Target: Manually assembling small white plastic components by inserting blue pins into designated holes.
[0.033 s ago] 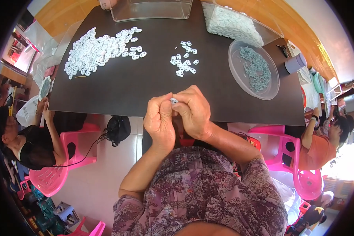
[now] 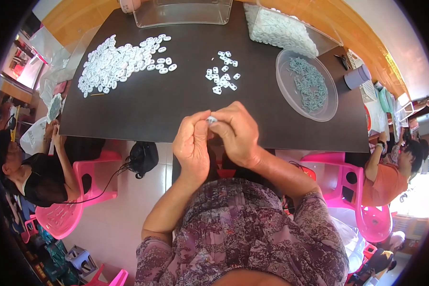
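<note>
Over the table's near edge, a small white plastic piece (image 2: 211, 120) is pinched between my two hands. My left hand (image 2: 192, 143) has its thumb and forefinger closed on the piece's left side. From the other side, my right hand (image 2: 237, 133) grips it with bent fingers and thumb. The fingertips cover most of the piece. Just beyond my hands lies a small group of white pieces with dark holes (image 2: 222, 76). To the left spreads a large heap of white oval pieces (image 2: 114, 64).
A clear round tray (image 2: 285, 86) of grey-green screw-like parts (image 2: 311, 88) stands at right. Behind it is a clear bin of white pieces (image 2: 276, 31). Another clear bin (image 2: 181, 21) sits at the back. People sit on pink chairs (image 2: 64, 217) at both sides.
My right hand has shifted slightly to the right and turned a little. Both hands still pinch the small white piece. The heaps on the table are the same.
</note>
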Motion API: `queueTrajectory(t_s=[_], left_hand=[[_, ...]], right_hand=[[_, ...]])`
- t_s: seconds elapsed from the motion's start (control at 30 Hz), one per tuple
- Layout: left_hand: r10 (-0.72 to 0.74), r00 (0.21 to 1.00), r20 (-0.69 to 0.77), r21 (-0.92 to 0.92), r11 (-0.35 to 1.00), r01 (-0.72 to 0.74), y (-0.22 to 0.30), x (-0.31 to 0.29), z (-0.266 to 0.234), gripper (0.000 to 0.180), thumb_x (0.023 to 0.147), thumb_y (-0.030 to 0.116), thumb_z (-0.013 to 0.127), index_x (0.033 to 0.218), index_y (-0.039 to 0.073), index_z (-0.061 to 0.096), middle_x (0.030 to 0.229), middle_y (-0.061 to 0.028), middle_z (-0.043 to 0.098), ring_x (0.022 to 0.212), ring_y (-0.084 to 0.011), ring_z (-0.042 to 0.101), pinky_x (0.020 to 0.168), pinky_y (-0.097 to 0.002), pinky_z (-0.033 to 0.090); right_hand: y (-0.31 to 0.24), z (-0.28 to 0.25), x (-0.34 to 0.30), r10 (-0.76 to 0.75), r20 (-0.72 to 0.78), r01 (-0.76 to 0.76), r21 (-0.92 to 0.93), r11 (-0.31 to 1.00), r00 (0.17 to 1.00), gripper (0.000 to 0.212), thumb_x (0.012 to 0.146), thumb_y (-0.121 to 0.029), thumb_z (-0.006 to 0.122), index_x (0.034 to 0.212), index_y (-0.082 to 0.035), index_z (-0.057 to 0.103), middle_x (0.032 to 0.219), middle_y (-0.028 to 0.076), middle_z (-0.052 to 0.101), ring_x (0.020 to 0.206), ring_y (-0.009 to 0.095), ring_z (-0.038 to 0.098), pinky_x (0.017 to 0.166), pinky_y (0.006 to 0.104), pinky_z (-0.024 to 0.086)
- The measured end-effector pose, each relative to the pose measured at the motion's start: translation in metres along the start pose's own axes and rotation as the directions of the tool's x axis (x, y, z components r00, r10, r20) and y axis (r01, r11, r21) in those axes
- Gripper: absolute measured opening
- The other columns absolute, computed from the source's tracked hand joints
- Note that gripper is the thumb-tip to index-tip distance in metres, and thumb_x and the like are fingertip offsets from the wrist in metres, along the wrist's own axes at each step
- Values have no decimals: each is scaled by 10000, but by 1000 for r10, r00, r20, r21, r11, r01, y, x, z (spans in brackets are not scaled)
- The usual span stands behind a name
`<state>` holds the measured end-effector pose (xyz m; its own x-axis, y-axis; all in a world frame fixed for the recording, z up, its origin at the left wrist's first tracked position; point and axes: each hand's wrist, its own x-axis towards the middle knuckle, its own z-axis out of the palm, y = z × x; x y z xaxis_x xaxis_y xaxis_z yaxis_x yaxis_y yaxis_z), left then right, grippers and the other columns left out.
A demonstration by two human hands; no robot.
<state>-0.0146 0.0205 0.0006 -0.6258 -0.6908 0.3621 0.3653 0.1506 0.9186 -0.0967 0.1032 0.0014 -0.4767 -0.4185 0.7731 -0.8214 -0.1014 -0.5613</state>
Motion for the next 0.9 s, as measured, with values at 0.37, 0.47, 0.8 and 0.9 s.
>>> queueTrajectory(t_s=[0.37, 0.47, 0.8, 0.9], left_hand=[[274, 834, 479, 631, 553, -544, -46, 74, 22, 103, 704, 53, 666, 796, 72, 622, 718, -75, 520, 718, -260, 542, 575, -378, 442], [228, 826, 515, 648, 527, -550, -56, 82, 26, 79, 697, 47, 654, 742, 61, 591, 726, -80, 525, 728, -275, 545, 581, -392, 445], [261, 817, 515, 620, 546, -564, -55, 90, 9, 62, 735, 48, 651, 749, 51, 591, 674, -84, 525, 634, -221, 559, 561, -347, 431], [8, 947, 322, 543, 817, -191, -45, 92, 10, 46, 845, 69, 586, 851, 53, 628, 652, -23, 563, 533, -63, 507, 467, -241, 395]], right_hand=[[92, -141, 157, -82, -161, -38, -629, 777, 983, 144, 807, -106, 628, 916, -16, 652, 842, 88, 648, 760, 156, 596, 703, 275, 465], [136, -165, 180, -95, -30, 32, -803, 595, 995, 174, 799, -170, 618, 919, -52, 661, 848, 120, 656, 792, 237, 626, 712, 341, 477], [180, -169, 201, 191, 39, -55, -886, 460, 981, 192, 714, -126, 499, 788, -74, 669, 778, 192, 635, 762, 374, 611, 649, 471, 459], [200, -179, 200, 20, -48, -52, -869, 493, 999, 171, 727, -132, 520, 786, -52, 659, 776, 194, 632, 761, 374, 607, 643, 468, 455]])
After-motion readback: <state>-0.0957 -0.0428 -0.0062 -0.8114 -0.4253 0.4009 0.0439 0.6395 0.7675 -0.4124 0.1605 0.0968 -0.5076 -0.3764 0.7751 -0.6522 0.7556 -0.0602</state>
